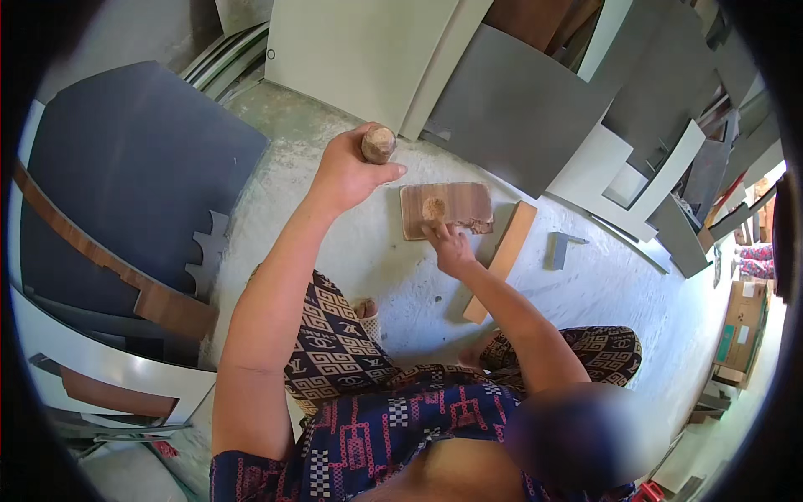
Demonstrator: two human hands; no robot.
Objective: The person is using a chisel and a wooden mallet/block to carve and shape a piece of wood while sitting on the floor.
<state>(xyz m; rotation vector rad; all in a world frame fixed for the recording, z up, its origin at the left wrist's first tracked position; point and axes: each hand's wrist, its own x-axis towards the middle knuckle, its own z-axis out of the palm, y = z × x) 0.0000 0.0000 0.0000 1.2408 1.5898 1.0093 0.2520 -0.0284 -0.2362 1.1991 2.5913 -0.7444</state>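
Observation:
My left hand (347,171) is raised and wrapped round a thick wooden stick (381,145), whose pale, rough, round end faces up. The rest of the stick is hidden under the hand. On the floor ahead lies a brown wooden board (468,199) with rounded corners. A crumbly tan patch (433,207) sits near its middle, and darker crumbs (478,226) lie at its near right corner. My right hand (452,251) reaches over the board's near edge, fingers apart and pointing at the patch. Whether the fingertips touch it is hard to tell.
An orange-brown wooden bar (502,263) lies right of the board, with a small grey angled piece (562,249) beyond it. Dark sheets (142,167) lean at the left. Grey panels (519,109) and offcuts stand at the back right. A cardboard box (740,330) is far right.

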